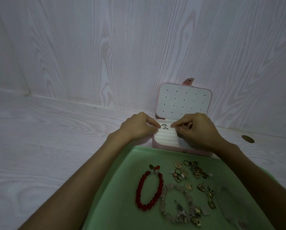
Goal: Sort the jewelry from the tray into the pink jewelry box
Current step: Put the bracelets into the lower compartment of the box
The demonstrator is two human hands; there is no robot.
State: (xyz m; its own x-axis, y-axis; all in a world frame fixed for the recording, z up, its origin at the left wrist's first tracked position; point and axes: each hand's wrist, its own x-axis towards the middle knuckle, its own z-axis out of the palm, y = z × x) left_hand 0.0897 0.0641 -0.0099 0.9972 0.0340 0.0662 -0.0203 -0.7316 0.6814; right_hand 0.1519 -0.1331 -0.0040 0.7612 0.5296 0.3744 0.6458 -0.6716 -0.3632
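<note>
The pink jewelry box [157, 144] stands open on the pale surface [47, 138], its lid against the wall. Both hands reach over its white ring rolls [166, 137]: the left hand [137, 126] and right hand [197, 128] each hold a pinched grip beside two silver rings [213, 127] lodged there; whether either touches a ring I cannot tell. Just before the box, the green tray [122, 188] holds a red bead bracelet [149, 188], a pale bead bracelet [175, 203] and gold earrings [195, 170].
</note>
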